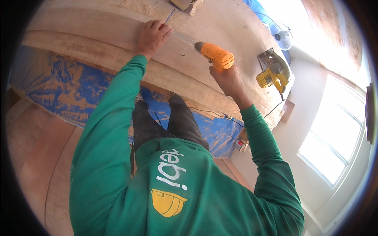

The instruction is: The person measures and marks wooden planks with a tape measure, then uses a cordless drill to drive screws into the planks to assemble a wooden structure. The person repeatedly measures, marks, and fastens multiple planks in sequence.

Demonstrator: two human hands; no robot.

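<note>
My right hand [230, 83] is wrapped round the grip of an orange power drill [215, 55], whose dark front end points left, just over a wooden board [118, 43]. The drill's tip is close to the board, but I cannot tell whether it touches. Resting on the same board, my left hand [154, 36] has its fingers curled in. A thin blue pencil [170, 15] sticks out from between them, slanting away from me. Beside the drill, a small dark hole or spot [183, 55] shows in the wood.
A yellow circular saw [272, 74] lies at the worktop's right end, its cord hanging down. Behind it stands a fan [280, 36]. A block-like object [188, 5] sits at the far edge. Sawdust covers the worktop; blue sheeting [88, 82] spreads below, with a small can [239, 145].
</note>
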